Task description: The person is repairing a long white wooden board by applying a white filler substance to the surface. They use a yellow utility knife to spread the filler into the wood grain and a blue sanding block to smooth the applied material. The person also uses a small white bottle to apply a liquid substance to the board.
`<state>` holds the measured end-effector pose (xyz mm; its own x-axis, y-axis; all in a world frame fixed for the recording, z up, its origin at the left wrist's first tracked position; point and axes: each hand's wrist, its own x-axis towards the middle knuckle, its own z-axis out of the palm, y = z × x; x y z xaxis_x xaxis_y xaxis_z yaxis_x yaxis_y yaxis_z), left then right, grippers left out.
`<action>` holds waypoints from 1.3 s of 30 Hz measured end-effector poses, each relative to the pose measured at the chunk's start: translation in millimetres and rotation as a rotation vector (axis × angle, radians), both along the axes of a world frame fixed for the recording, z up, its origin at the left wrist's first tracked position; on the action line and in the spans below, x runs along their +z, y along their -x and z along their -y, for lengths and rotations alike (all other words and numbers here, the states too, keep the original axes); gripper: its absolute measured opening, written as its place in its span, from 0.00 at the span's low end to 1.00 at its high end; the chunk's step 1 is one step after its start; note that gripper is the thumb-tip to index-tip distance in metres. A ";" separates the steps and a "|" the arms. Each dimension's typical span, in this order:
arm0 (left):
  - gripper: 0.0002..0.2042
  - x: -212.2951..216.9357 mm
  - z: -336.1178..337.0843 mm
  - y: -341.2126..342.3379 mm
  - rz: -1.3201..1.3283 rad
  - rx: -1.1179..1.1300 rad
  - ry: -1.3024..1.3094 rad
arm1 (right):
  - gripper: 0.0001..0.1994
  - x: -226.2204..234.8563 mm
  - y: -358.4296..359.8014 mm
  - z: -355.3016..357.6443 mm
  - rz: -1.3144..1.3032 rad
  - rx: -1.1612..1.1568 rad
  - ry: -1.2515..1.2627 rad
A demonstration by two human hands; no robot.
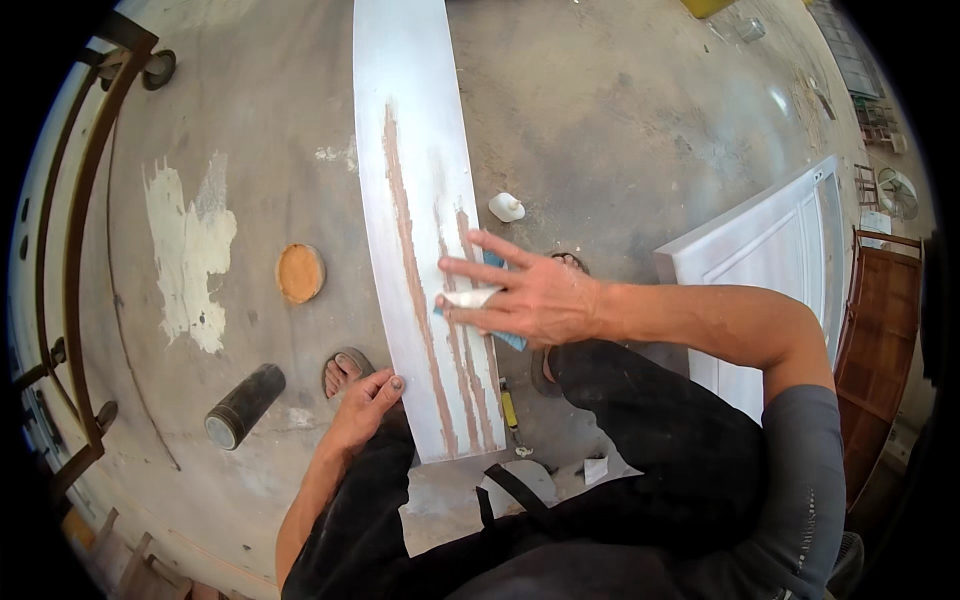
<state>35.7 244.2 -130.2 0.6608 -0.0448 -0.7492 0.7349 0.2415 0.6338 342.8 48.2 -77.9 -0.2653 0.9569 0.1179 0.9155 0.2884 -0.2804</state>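
Pointing lengthwise away, white board [423, 230]

The scuffed grey-brown floor [620, 120] bears a ragged pale patch [190, 255]. A wheeled frame [82, 205] stands left, a fan [897, 193] far right.

Pale lettering now, small and slightly blurred [806, 530], running lengthwise down the grey sleeve [800, 440], well to the right of the board [400, 150] and below its near end! Its upper stretch breaks up into little specks. Around the board itself, nothing reads clearly as words or numbers.
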 end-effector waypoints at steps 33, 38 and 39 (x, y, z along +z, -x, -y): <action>0.26 11.1 5.6 -5.1 0.050 0.130 0.064 | 0.16 -1.2 92.4 34.9 -0.240 0.607 0.151; 0.27 15.4 1.5 -6.9 0.034 -0.001 -0.104 | 0.30 -4.6 26.2 3.7 -0.190 0.328 0.139; 0.27 14.4 0.5 -4.7 0.042 0.021 -0.082 | 0.39 1.6 -8.3 -15.4 -0.085 0.187 0.163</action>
<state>40.4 243.7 -115.8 0.6917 0.0297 -0.7216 0.7028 0.2025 0.6820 351.1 63.7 -76.3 -0.4353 0.9003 -0.0041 0.8215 0.3953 -0.4109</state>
